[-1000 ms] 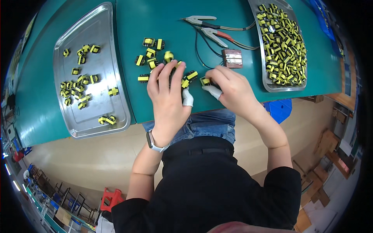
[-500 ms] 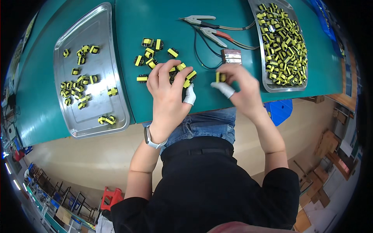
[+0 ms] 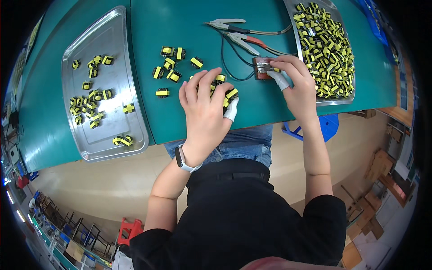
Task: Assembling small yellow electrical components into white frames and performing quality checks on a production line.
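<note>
My left hand curls over a cluster of small yellow-and-black transformers on the green table, its fingers closed round some of them. White covers wrap both thumbs. At the reddish-brown block with metal strips, my right hand pinches one small transformer against the strips. Fingers mostly hide that part. Several loose transformers lie beyond and left of my left hand. Two clip leads, one clip with a black grip and one with a red grip, rest behind the block.
A metal tray at the left holds scattered transformers. Another metal tray at the right is heaped with them. Black wires loop from the clips to the block. A blue stool stands below the table edge.
My right hand has moved up and right, bringing its transformer from the table front onto the block. My left hand has shifted slightly right with the cluster under it.
</note>
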The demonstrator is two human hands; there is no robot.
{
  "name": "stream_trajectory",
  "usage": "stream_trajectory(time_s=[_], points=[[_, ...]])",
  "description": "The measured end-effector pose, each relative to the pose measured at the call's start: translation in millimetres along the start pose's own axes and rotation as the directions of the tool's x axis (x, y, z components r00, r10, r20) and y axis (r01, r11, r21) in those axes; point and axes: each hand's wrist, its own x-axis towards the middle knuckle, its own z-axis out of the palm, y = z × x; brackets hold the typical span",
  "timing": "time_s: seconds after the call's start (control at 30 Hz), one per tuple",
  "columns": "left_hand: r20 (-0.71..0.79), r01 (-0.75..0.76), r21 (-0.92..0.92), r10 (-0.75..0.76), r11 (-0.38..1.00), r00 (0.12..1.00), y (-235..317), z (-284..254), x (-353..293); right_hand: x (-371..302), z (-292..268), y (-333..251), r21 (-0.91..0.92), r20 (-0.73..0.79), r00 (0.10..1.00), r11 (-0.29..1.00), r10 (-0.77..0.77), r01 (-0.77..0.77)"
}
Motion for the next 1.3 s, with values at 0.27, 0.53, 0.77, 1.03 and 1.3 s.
stream_trajectory(time_s=[0.27,0.53,0.77,1.03,1.3], points=[[-0.067,-0.045,-0.238,0.030,0.970,0.997,10.8,-5.2,5.3,-22.7,10.0,-30.9,0.825,0.477,0.846,0.212,0.237,-0.524],[0.007,-0.137,-0.251,0.143,0.958,0.990,6.9,-17.9,10.6,-16.9,7.7,-24.1,0.717,0.258,0.946,0.617,0.197,-0.324],[0.204,-0.224,-0.057,0.231,0.973,0.952,-13.8,-26.1,8.5,-4.1,-1.8,8.4,0.096,0.013,1.000,0.995,0.022,-0.023],[0.045,-0.243,-0.121,0.250,0.962,0.967,-17.0,-20.4,8.2,0.4,-8.4,-7.7,0.139,0.073,0.992,0.984,0.104,-0.113],[-0.105,-0.206,-0.385,0.180,0.899,0.978,1.8,-19.7,7.3,-23.1,11.9,-41.1,0.684,0.721,0.685,-0.279,0.110,-0.675]])
